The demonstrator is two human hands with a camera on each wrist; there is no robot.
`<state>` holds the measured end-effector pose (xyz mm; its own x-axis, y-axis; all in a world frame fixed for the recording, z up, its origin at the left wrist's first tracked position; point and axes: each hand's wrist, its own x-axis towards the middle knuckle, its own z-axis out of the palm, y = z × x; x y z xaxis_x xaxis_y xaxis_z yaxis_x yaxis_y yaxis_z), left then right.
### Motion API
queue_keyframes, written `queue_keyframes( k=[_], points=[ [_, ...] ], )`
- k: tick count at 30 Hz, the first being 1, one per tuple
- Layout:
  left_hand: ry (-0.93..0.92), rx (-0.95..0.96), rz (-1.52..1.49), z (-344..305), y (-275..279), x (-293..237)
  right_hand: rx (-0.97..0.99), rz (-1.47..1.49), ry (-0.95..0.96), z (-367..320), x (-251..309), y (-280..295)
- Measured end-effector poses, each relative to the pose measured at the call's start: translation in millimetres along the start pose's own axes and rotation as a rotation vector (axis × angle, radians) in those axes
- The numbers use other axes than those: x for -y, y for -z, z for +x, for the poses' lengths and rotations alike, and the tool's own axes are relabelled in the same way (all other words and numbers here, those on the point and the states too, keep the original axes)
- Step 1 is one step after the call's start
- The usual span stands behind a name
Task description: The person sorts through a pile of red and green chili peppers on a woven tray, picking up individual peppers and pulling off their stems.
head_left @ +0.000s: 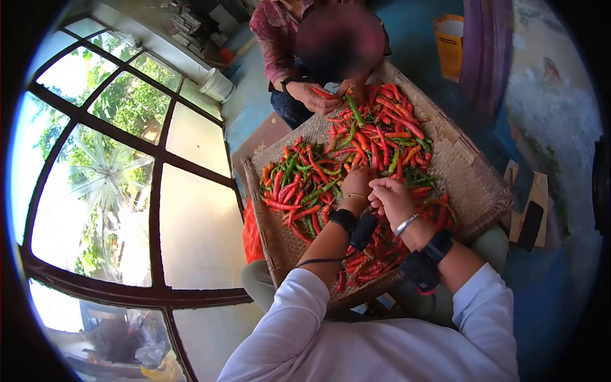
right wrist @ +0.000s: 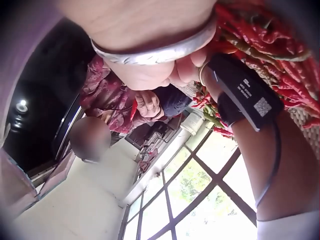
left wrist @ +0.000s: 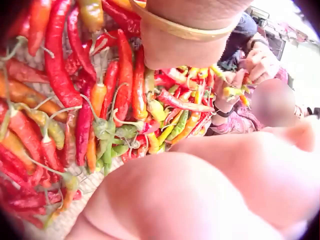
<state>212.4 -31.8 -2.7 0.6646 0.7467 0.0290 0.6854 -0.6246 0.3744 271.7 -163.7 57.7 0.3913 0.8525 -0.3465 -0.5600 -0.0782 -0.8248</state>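
A heap of red, orange and green chili peppers [head_left: 375, 137] covers a woven tray [head_left: 468, 169]. My left hand [head_left: 356, 184], with a thin yellow bangle [left wrist: 185, 31] at its wrist, reaches down into the peppers; its fingertips are hidden in the head view. Close beside it on the right is my right hand [head_left: 391, 198], its fingers curled and the thumb near the index finger. No pepper shows in its grasp. A silver bangle [right wrist: 155, 54] circles the right wrist. I cannot tell what the left fingers hold.
Across the tray, another person [head_left: 280, 38] holds a red pepper [head_left: 323, 93]. A paned window [head_left: 108, 165] runs along the left. Behind are a white bucket [head_left: 216, 84] and a yellow container [head_left: 449, 48]. A dark phone [head_left: 530, 226] lies at right.
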Motion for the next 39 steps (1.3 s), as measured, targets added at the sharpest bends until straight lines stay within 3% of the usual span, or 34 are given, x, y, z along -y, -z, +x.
queue_keyframes(
  k=[1, 3, 4, 5, 6, 8, 11, 14, 15, 18, 19, 21, 25, 30, 36, 39],
  points=[
    [-0.023, -0.054, -0.084, -2, 0, 2, -0.002, 0.003, 0.011, 1, -5, 1],
    [0.014, -0.084, -0.185, -13, 6, 0, -0.203, -0.171, 0.297, 14, -24, 3],
    [0.062, -0.11, -0.283, -20, 11, 0, -0.203, -0.166, 0.306, 24, -32, 5],
    [0.094, -0.08, -0.582, -19, -9, 24, -0.239, -0.129, 0.332, 33, -40, 7],
    [0.096, -0.089, -0.576, -30, 3, 22, -0.273, -0.092, 0.357, 38, -44, 10],
    [0.163, 0.045, -0.995, -57, 32, 1, -0.243, -0.19, 0.317, 34, -40, 10],
    [0.096, 0.051, -0.976, -81, 35, 5, -0.139, -0.16, 0.001, 15, -22, 4],
    [0.174, 0.157, -0.999, -105, 58, -4, -0.096, -0.101, 0.149, 13, -25, 5],
    [0.154, 0.166, -0.988, -113, 58, -3, -0.16, -0.267, 0.273, 27, -38, 11],
    [0.07, 0.144, -1.051, -135, 58, 3, -0.005, -0.128, 0.112, 18, -26, 9],
    [0.129, 0.176, -1.077, -141, 64, 5, 0.021, -0.118, 0.187, 23, -31, 11],
    [0.257, 0.215, -1.05, -148, 81, 12, -0.043, -0.08, 0.138, 19, -32, 14],
    [0.306, 0.209, -1.02, -140, 106, 54, -0.044, -0.072, 0.068, 12, -20, 12],
    [0.379, -0.077, -1.109, -91, 135, 68, 0.055, -0.153, -0.008, 5, -15, 1],
    [0.241, -0.278, -1.209, -40, 111, 55, 0.111, -0.158, -0.104, -1, -10, -2],
    [0.291, -0.303, -1.193, -33, 94, 57, 0.126, -0.168, -0.105, -3, -15, -4]
  ],
)
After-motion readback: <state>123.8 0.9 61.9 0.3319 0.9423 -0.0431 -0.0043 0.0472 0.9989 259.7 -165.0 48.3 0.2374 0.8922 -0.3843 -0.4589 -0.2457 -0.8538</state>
